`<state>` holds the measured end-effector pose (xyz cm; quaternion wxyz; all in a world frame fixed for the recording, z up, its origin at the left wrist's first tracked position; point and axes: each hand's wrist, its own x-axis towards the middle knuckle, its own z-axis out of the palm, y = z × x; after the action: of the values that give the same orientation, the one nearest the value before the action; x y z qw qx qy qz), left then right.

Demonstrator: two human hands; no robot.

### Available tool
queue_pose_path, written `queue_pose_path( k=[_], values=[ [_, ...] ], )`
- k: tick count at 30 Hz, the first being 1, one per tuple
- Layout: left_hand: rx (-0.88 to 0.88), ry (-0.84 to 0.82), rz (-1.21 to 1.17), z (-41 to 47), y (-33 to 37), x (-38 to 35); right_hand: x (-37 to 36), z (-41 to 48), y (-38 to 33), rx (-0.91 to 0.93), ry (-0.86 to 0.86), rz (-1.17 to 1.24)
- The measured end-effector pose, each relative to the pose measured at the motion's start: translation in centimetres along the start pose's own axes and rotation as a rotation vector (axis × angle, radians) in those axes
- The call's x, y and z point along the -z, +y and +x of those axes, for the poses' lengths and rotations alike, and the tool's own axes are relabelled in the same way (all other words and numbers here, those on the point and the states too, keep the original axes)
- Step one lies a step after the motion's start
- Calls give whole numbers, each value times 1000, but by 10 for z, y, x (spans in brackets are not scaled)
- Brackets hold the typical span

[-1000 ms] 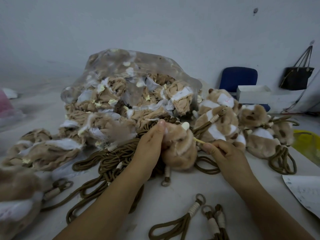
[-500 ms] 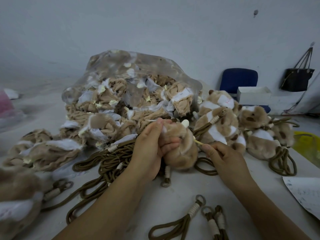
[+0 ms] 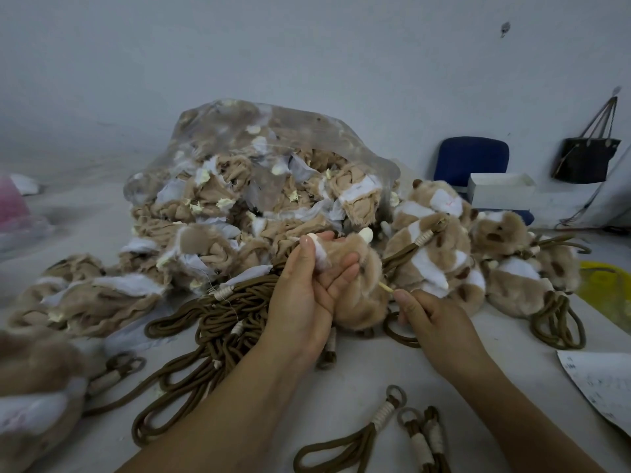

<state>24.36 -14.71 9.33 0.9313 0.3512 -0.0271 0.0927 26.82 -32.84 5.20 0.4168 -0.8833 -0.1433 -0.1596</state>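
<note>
Plush (image 3: 367, 302): held over table (image 3: 358, 380), between both hands | left hand (image 3: 300, 295): curled round its body | right hand (image 3: 433, 322): pinching stick (image 3: 385, 287) at its side | handling: likely light, soft, squashy; grip round body, not fur.

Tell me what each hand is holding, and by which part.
The left hand grips the tan plush toy round its upper side; the right hand pinches a thin pale stick by its near end.

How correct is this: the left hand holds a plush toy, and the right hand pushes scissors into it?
Not scissors: the head view shows the right hand pushing a thin pale stick into the plush toy. The left hand does hold it.
</note>
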Motion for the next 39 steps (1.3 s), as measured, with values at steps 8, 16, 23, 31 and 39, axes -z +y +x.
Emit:
queue_pose_path(
  k=[8,16,23,31,39],
  values=[
    [-103,5,159,-1,-13,6,-10,-4,-3,-26,-79,101],
    [-35,8,253,2,3,5,-5,0,0,33,-11,22],
    [-44,18,164,3,7,7,-5,-1,-3,33,1,-1],
    [-77,94,17,3,5,8,-6,-4,-7,30,-90,43],
    [-90,144,-29,3,2,7,-10,-7,-7,-28,-90,73]
  ],
)
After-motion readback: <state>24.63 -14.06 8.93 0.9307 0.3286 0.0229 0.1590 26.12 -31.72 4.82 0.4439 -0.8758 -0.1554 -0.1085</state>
